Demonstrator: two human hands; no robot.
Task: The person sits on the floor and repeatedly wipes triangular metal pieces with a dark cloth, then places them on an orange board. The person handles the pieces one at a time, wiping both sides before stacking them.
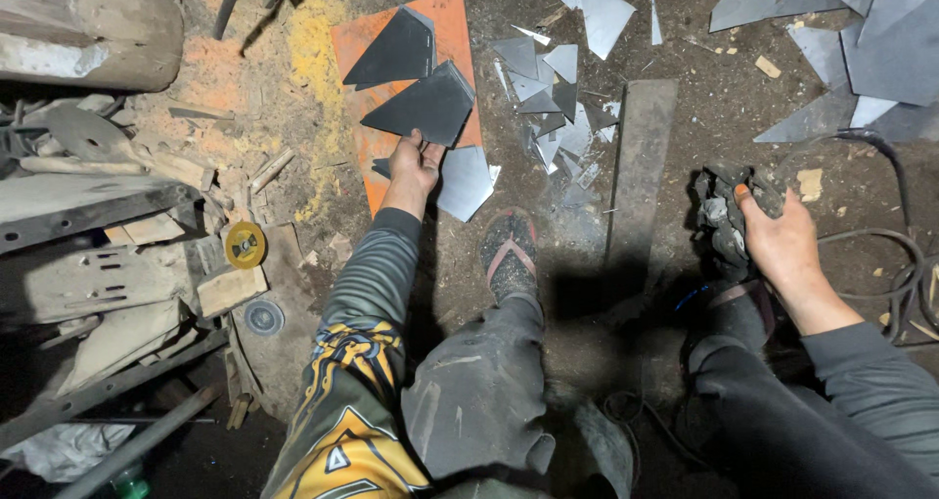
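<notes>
Your left hand [415, 162] pinches the near corner of a dark triangular steel plate [423, 106], which points away over the orange sheet [452, 29]. Your right hand [778, 235], well apart, clutches a crumpled dark rag [722, 210].

A yellow grinding disc [245, 245] lies on the dirt floor [704, 117] beside a pale wood block [231, 290], with a grey disc [263, 317] just below it. Small bright metal offcuts [550, 117] are scattered near a long flat steel bar [638, 161]. Larger grey triangular sheets [861, 39] are heaped at the upper right (several overlapping). A dark cable [905, 264] loops at the right edge, and a sandalled foot [510, 254] rests mid-floor
</notes>
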